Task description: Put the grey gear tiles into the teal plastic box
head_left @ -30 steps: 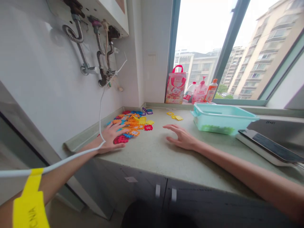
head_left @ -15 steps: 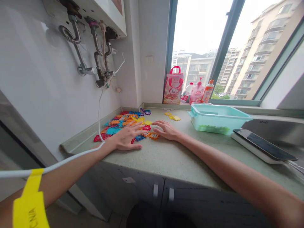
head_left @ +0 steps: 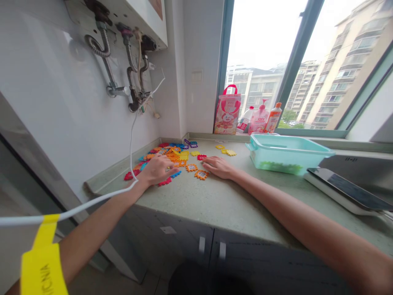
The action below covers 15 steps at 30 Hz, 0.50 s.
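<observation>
The yellow tag (head_left: pixel 44 268) on the white cable reads, in part, "NIA".

You have a loose heap of flat, notched plastic puzzle tiles (head_left: pixel 172 157) in orange, yellow, red, blue and purple spread on the speckled green countertop against the white wall. Your left hand (head_left: pixel 158 170) rests palm-down on the heap's near edge. Your right hand (head_left: pixel 219 167) lies flat beside two stray orange tiles (head_left: pixel 197 171), its fingertips touching the nearer one.
</observation>
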Each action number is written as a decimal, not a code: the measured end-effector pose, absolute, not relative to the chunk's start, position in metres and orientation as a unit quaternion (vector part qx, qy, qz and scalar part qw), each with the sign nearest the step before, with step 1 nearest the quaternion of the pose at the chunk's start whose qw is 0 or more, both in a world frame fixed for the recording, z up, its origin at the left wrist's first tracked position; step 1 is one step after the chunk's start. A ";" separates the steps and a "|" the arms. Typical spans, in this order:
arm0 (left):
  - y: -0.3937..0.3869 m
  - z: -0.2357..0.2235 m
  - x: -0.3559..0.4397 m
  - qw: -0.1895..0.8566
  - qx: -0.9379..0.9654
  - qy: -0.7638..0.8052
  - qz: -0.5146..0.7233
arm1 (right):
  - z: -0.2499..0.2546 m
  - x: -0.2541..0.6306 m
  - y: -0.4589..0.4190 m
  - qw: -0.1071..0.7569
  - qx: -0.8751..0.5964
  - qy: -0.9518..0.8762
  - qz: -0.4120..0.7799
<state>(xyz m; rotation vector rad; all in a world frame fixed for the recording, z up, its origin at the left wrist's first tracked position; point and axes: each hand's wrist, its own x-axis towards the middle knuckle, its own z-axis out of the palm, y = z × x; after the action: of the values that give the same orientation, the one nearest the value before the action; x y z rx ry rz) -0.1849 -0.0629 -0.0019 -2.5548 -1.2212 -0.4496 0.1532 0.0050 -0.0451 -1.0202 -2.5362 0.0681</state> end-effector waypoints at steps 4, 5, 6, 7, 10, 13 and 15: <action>-0.056 0.000 -0.202 0.228 -0.755 -0.580 -0.206 | -0.050 0.157 0.009 0.210 -0.419 -0.883 0.015; -0.054 0.000 -0.206 0.238 -0.718 -0.622 -0.203 | -0.050 0.157 0.008 0.213 -0.412 -0.886 0.012; -0.052 -0.001 -0.209 0.238 -0.691 -0.656 -0.188 | -0.050 0.156 0.005 0.218 -0.400 -0.890 0.010; -0.050 -0.003 -0.212 0.228 -0.678 -0.679 -0.165 | -0.049 0.155 0.003 0.223 -0.385 -0.895 0.009; -0.047 -0.008 -0.214 0.187 -0.687 -0.693 -0.113 | -0.047 0.151 -0.007 0.237 -0.352 -0.905 0.013; -0.049 -0.010 -0.209 0.169 -0.714 -0.670 -0.112 | -0.044 0.143 -0.018 0.233 -0.327 -0.916 0.016; -0.051 -0.010 -0.204 0.155 -0.738 -0.646 -0.117 | -0.042 0.138 -0.025 0.224 -0.304 -0.926 0.017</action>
<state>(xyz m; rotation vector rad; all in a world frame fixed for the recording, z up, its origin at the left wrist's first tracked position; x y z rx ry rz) -0.2036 -0.0505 -0.0103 -2.1131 -1.8511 -0.3361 0.1377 -0.0246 -0.0423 -0.8386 -2.5557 0.0469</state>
